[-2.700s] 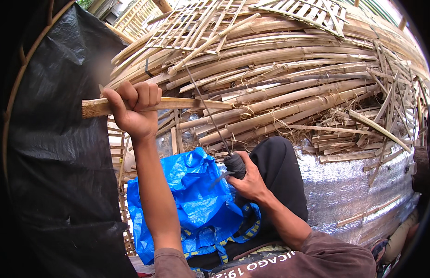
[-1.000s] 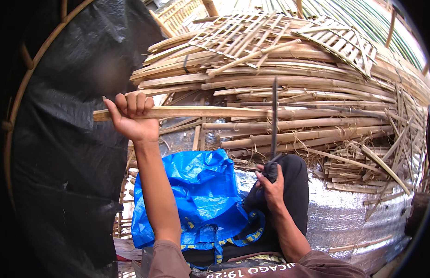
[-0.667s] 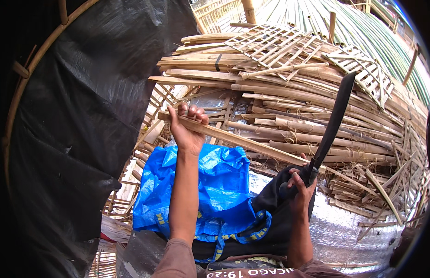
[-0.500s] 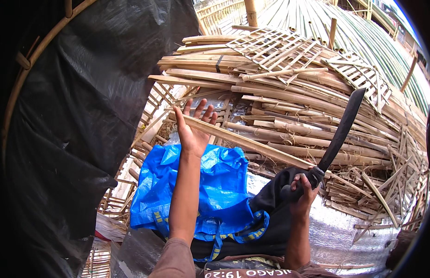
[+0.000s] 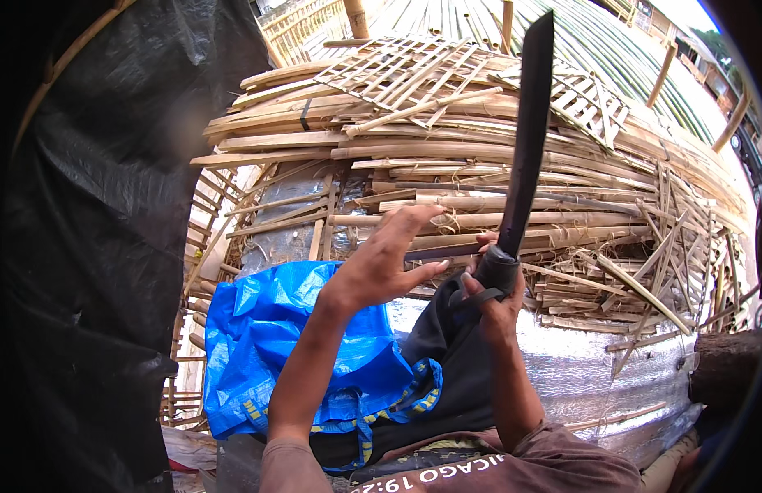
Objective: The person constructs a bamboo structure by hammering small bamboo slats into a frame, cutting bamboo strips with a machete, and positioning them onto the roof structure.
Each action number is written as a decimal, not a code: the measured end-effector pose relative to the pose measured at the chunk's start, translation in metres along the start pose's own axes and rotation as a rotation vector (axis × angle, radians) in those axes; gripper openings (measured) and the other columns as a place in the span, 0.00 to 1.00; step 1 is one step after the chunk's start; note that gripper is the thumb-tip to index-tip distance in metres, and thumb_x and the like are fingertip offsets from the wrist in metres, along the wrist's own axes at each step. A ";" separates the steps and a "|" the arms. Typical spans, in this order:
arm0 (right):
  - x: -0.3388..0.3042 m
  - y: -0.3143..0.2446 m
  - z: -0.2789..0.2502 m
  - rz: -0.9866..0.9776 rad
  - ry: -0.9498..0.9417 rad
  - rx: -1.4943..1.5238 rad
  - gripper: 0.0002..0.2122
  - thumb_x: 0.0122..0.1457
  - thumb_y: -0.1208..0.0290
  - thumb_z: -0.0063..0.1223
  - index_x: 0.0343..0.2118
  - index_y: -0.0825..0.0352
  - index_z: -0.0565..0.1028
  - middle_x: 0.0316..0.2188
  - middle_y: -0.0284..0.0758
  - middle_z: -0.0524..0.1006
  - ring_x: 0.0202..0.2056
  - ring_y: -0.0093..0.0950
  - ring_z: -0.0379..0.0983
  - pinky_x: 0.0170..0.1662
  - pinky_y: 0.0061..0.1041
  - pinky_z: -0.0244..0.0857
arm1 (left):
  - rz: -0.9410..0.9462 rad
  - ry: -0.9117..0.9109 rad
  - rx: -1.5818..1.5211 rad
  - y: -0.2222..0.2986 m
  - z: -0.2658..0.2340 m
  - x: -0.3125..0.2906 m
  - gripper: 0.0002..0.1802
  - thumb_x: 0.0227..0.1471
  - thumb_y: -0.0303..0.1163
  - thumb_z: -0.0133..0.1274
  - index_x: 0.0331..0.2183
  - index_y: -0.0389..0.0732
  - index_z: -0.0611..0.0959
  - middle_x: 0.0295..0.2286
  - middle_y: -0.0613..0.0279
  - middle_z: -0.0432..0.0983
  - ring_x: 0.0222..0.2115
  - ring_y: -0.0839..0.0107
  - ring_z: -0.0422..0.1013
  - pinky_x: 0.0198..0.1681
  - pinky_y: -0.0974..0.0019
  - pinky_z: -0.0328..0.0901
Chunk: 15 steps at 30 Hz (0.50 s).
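Note:
My right hand is closed round the black handle of a machete. Its long dark blade stands nearly upright, tip at the top. Close by on the left, my left hand is open, its thumb and fingers stretched apart toward the right hand. Between the two hands shows a narrow dark strip; whether either hand touches it I cannot tell. Below my left forearm a blue plastic bag with patterned straps lies across my lap, over dark cloth.
A large stack of split bamboo lies ahead, topped by a woven bamboo lattice. Loose bamboo offcuts are heaped at the right, beside a silvery sheet. Black plastic sheeting hangs on the left.
The machete has swung to nearly upright. My left hand has come down and right, close to my right hand. The long pale bamboo strip between my hands no longer shows. The view has shifted right.

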State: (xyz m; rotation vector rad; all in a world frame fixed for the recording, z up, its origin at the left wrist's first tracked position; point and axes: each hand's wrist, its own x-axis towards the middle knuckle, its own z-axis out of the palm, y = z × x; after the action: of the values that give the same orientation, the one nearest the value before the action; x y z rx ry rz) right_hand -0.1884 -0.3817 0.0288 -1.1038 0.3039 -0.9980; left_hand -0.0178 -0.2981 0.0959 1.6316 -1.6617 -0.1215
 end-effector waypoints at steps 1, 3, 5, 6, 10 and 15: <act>0.001 -0.008 0.001 -0.020 -0.058 -0.031 0.27 0.48 0.81 0.62 0.52 0.66 0.66 0.39 0.31 0.72 0.39 0.19 0.70 0.43 0.19 0.65 | 0.013 -0.065 -0.042 0.001 0.011 0.011 0.31 0.46 0.33 0.63 0.52 0.42 0.71 0.44 0.53 0.73 0.49 0.54 0.69 0.55 0.59 0.61; 0.004 -0.017 0.008 -0.054 -0.178 -0.082 0.27 0.46 0.79 0.64 0.51 0.67 0.67 0.46 0.35 0.71 0.45 0.23 0.70 0.49 0.24 0.64 | 0.030 -0.198 -0.112 -0.008 0.025 0.026 0.33 0.44 0.30 0.63 0.52 0.43 0.71 0.43 0.53 0.74 0.46 0.55 0.71 0.52 0.60 0.64; 0.007 -0.026 0.010 -0.064 -0.239 -0.214 0.27 0.43 0.76 0.66 0.49 0.67 0.69 0.52 0.40 0.67 0.52 0.31 0.66 0.54 0.30 0.60 | 0.056 -0.378 -0.156 -0.027 0.035 0.033 0.32 0.43 0.26 0.62 0.52 0.43 0.71 0.41 0.53 0.75 0.44 0.55 0.72 0.49 0.60 0.66; 0.009 -0.031 0.013 -0.099 -0.259 -0.250 0.27 0.41 0.75 0.67 0.48 0.67 0.71 0.55 0.42 0.65 0.55 0.34 0.63 0.57 0.33 0.57 | 0.066 -0.466 -0.174 -0.035 0.038 0.034 0.32 0.43 0.25 0.61 0.52 0.43 0.71 0.41 0.53 0.75 0.42 0.55 0.72 0.47 0.60 0.67; 0.020 -0.046 0.013 -0.416 -0.310 -0.515 0.26 0.36 0.73 0.68 0.44 0.65 0.74 0.60 0.49 0.59 0.63 0.43 0.55 0.62 0.39 0.49 | -0.016 -0.014 -0.157 -0.031 0.011 0.036 0.17 0.57 0.25 0.50 0.49 0.42 0.74 0.30 0.62 0.75 0.28 0.72 0.71 0.33 0.67 0.67; -0.012 -0.018 0.011 -0.058 -0.265 -0.032 0.26 0.49 0.82 0.63 0.50 0.65 0.66 0.38 0.36 0.76 0.30 0.16 0.71 0.35 0.18 0.66 | -0.133 0.669 -0.579 -0.029 -0.058 0.052 0.19 0.64 0.44 0.42 0.42 0.39 0.75 0.15 0.77 0.51 0.14 0.86 0.47 0.17 0.77 0.44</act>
State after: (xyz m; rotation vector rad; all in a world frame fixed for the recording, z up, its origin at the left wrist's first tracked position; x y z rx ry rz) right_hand -0.1978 -0.3671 0.0460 -1.2647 0.0739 -0.8873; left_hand 0.0461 -0.3228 0.1428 1.1544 -0.8945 -0.0959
